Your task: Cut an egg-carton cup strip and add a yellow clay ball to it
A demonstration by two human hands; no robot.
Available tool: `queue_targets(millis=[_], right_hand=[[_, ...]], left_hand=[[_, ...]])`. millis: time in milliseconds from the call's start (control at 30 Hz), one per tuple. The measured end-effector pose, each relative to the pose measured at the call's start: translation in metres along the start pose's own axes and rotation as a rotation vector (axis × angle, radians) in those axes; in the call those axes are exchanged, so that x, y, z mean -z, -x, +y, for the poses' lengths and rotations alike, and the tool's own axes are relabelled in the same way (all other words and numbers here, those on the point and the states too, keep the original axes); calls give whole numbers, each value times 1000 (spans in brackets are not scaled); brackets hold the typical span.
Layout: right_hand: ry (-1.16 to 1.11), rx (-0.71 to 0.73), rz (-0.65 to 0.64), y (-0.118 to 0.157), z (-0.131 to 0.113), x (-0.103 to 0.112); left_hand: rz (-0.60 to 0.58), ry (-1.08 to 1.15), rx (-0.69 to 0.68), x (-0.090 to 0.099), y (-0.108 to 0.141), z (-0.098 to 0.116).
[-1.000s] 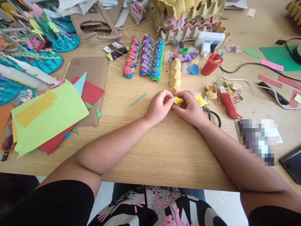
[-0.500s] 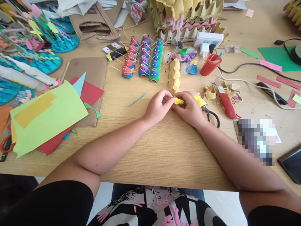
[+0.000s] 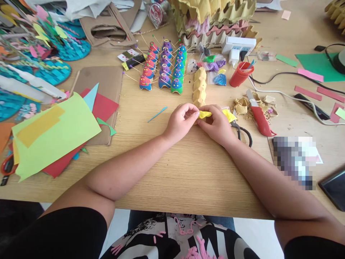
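Note:
A small piece of yellow modelling clay (image 3: 205,114) is pinched between my left hand (image 3: 181,121) and my right hand (image 3: 217,124), near the middle of the table. Both hands have their fingers closed on it. Just beyond them lies a bare yellowish egg-carton strip (image 3: 199,84), its near end partly hidden by my fingers. Another yellow lump (image 3: 229,115) shows past my right hand, close to scissors (image 3: 244,133) with black handles. To the left of my left hand lies a thin blue stick (image 3: 157,114).
Painted egg-carton caterpillars (image 3: 165,66) with pins stand in three rows behind. A red cup (image 3: 240,75), a red-handled knife (image 3: 260,117) and carton scraps lie right. Coloured paper (image 3: 58,133) and cardboard (image 3: 99,82) cover the left. Stacked egg cartons (image 3: 212,21) stand at the back.
The yellow clay looks slightly more drawn out between my fingertips, and my fingers have shifted a little. The other things stay where they were.

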State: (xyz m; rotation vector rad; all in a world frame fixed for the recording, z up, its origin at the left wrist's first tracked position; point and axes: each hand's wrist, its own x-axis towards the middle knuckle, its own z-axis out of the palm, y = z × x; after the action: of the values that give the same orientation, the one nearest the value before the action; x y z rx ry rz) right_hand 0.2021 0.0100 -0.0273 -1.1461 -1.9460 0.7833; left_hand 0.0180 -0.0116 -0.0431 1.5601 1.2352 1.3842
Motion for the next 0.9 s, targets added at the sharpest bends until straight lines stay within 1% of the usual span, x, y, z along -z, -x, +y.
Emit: queue_targets(millis=[133, 233, 300, 433, 500, 600, 767, 900], right_hand=[[-14, -24, -12, -1, 1, -1], [-45, -40, -13, 0, 3, -2], [-86, -50, -16, 0, 4, -2], [-201, -90, -68, 3, 1, 3], [-248, -111, -79, 3, -1, 5], [-264, -123, -60, 3, -4, 7], [-186, -115, 13, 0, -4, 2], [-185, -100, 19, 0, -1, 1]], left_hand=[[73, 89, 46, -1, -2, -4], [116, 167, 51, -1, -4, -8], [101, 197, 58, -1, -4, -8], [-9, 188, 107, 0, -4, -2], [-41, 162, 138, 0, -3, 1], [-47, 127, 150, 0, -4, 5], [-22, 92, 138, 0, -4, 5], [-18, 74, 117, 0, -4, 4]])
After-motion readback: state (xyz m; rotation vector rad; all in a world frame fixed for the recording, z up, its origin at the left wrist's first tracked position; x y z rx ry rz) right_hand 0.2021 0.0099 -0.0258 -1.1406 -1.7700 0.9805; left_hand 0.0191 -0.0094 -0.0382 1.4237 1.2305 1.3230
